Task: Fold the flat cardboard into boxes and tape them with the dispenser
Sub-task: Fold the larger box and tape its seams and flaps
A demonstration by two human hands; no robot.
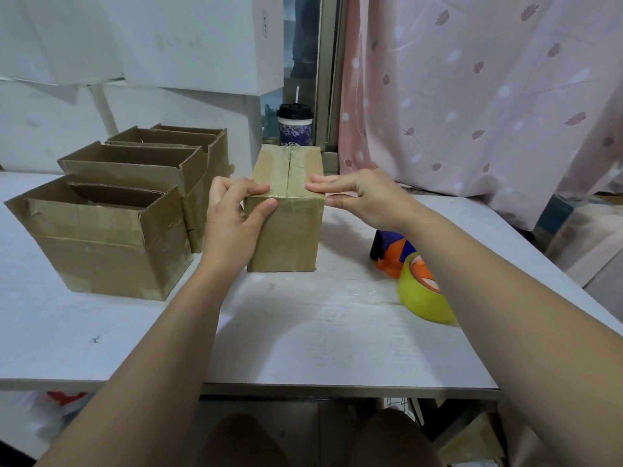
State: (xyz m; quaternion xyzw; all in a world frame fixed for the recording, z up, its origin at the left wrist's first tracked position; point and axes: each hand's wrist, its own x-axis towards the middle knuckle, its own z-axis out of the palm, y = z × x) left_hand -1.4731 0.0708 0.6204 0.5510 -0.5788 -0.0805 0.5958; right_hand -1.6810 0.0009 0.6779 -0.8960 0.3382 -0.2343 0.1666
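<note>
A white table was set before stacked white cartons at the back left, and a metal frame with a glass pane was seen beside them. The right side was covered by a pink curtain printed with flowers, and 1 lidded cup with a straw was placed by the frame.

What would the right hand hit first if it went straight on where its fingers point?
Probably the left hand, at its fingertips. The right hand points across the box top, and only the taped seam lies between them.
</note>
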